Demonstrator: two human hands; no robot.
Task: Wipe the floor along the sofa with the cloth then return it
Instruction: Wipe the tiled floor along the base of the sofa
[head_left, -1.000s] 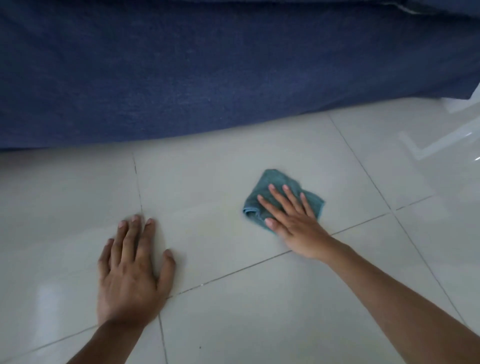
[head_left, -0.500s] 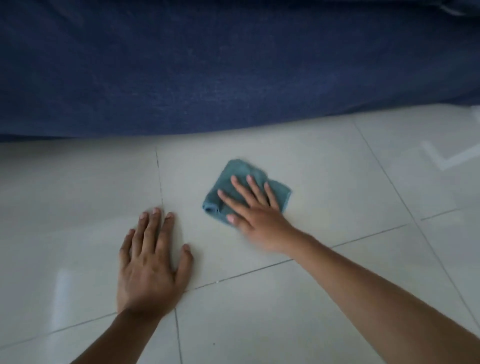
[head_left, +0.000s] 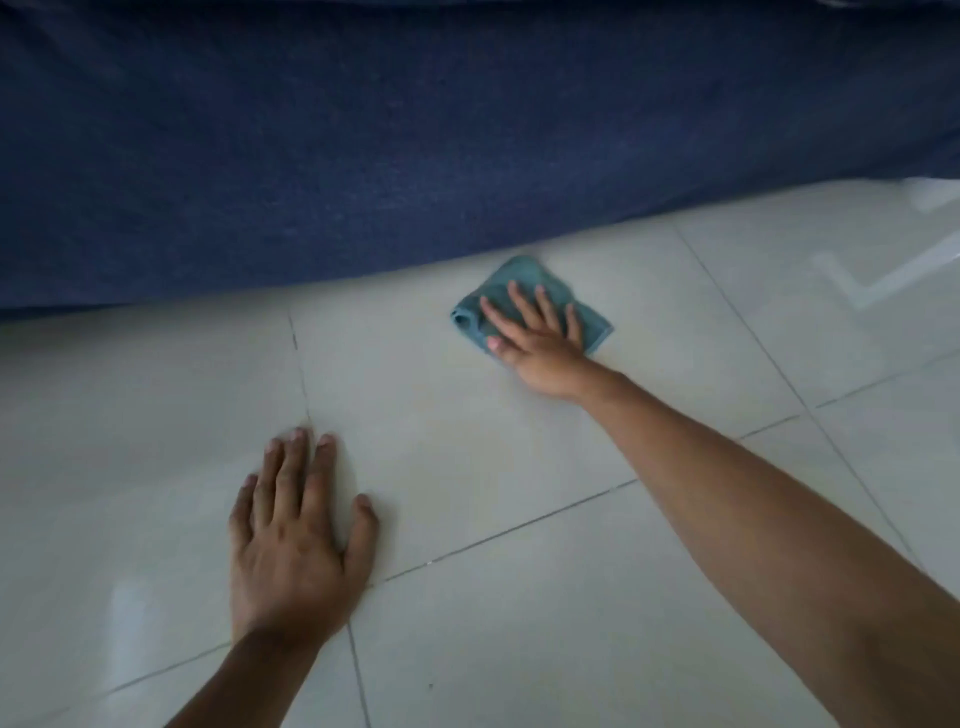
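A small teal cloth (head_left: 514, 280) lies crumpled on the pale tiled floor (head_left: 467, 441), its far corner close to the lower edge of the dark blue sofa (head_left: 415, 130). My right hand (head_left: 540, 338) presses flat on top of the cloth with fingers spread, arm stretched forward. My left hand (head_left: 293, 535) rests palm down on the tiles nearer to me and to the left, fingers apart, holding nothing.
The sofa front fills the whole top of the view and meets the floor along a curved line. Glossy tiles with dark grout lines run to the right, where a bright reflection (head_left: 883, 270) shows on the floor.
My right hand slid the cloth left, then forward and right, up to the sofa's edge. My left hand has stayed planted on the floor.
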